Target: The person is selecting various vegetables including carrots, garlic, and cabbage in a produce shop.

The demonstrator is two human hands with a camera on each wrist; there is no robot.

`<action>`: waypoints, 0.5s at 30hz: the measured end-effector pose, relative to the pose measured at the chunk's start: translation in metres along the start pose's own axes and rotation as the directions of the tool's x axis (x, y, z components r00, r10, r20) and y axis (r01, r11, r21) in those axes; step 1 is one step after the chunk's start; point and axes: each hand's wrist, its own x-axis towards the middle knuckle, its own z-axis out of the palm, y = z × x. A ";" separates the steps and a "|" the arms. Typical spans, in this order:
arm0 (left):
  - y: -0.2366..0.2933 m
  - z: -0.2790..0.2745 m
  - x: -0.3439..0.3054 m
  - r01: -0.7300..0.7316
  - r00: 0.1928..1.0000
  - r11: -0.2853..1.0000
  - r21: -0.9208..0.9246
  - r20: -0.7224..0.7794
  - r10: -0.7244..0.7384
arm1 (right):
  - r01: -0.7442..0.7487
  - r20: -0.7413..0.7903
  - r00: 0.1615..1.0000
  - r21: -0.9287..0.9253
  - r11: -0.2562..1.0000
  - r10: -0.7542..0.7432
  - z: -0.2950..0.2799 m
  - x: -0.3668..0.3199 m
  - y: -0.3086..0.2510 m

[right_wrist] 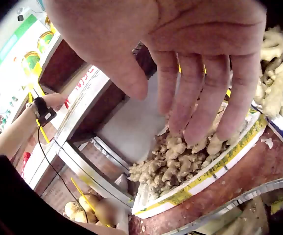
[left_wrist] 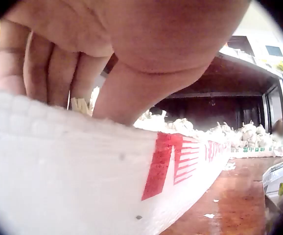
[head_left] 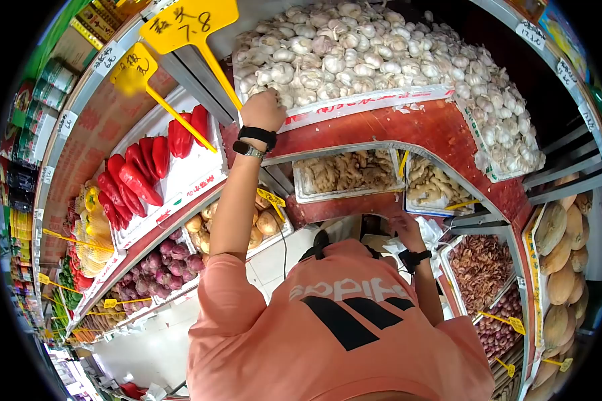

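At the near left edge of the garlic heap (head_left: 354, 53), the left hand (head_left: 264, 110) is lowered over the white box rim. In the left wrist view, the fingers and thumb of the left hand (left_wrist: 87, 63) point down behind the box wall (left_wrist: 82, 161); dry stalks (left_wrist: 82, 105) show between them, and the fingertips are hidden. The right hand (head_left: 407, 230) is low, near the lower shelf. Seen from the right wrist, the right hand (right_wrist: 200, 73) has loosely extended fingers in front of a box of ginger (right_wrist: 173, 159); contact cannot be told.
Red peppers (head_left: 137, 170) lie on a white tray at left, above onions (head_left: 170, 267). A yellow price sign (head_left: 188, 25) stands beside the left hand. More ginger (head_left: 438, 184) is in a second box, with shallots (head_left: 498, 327) and squashes (head_left: 560, 267) at right.
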 end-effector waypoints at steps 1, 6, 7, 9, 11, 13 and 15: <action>-0.002 0.001 0.001 0.007 1.000 1.000 0.009 0.025 -0.007 | -0.005 0.007 1.000 0.021 1.000 0.005 0.001 0.002 -0.001; 0.002 0.001 0.005 0.015 0.999 0.997 0.080 0.035 -0.018 | 0.032 0.041 0.999 0.001 0.999 -0.032 0.014 0.009 -0.027; 0.004 0.004 0.008 0.025 0.999 0.994 0.108 0.023 -0.027 | 0.052 0.048 0.998 -0.030 0.998 -0.051 0.015 0.012 -0.039; 0.009 0.003 0.008 0.036 0.999 0.989 0.146 0.020 -0.039 | 0.090 0.102 0.991 -0.049 0.995 -0.084 0.016 0.022 -0.073; 0.011 0.004 0.010 0.063 0.996 0.986 0.154 0.053 -0.072 | 0.159 0.154 0.978 -0.101 0.982 -0.142 0.019 0.038 -0.125; 0.018 0.005 0.004 0.084 0.996 0.982 0.166 0.015 -0.088 | 0.330 0.246 0.927 -0.171 0.929 -0.284 0.020 0.050 -0.206; 0.019 0.016 -0.001 0.072 0.997 0.974 0.216 -0.006 -0.072 | 0.499 0.320 0.847 -0.208 0.841 -0.424 0.021 0.072 -0.265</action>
